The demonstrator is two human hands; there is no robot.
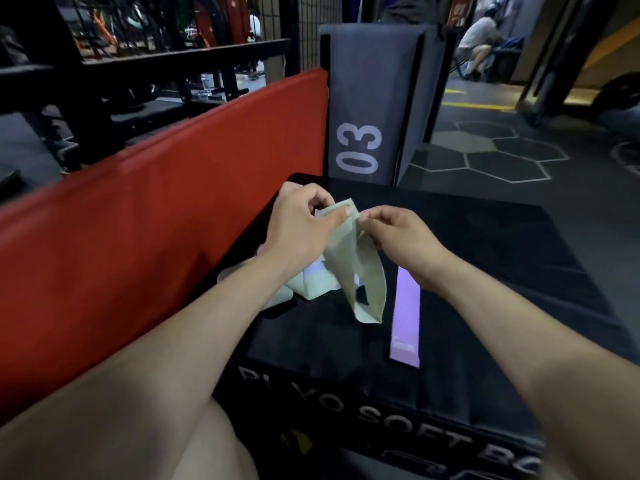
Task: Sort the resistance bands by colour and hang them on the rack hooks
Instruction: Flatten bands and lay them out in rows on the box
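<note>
Not much of the sorting looks done so far, going by how things lie. Both hands are up over the black padded plyo box (485, 258), pinching the top edge of one pale green flat loop resistance band (360, 271): the left hand (301, 220) grips it with thumb and curled fingers, the right hand (398, 233) pinches it right beside, and the rest of the loop hangs down open between them. A lilac flat resistance band (406, 320) lies stretched out straight on the box top on its own, which I'd guess is the start of a colour pile. A small crumpled heap of pale bands (304, 282) sits under the left wrist, unsorted as far as I can tell. Nothing is on a hook yet in this view; the black metal rack (173, 60) is well behind a red padded panel (166, 216). Next to that stands a grey soft box marked 03 (367, 109), then dark gym flooring with hexagon markings (502, 150).
</note>
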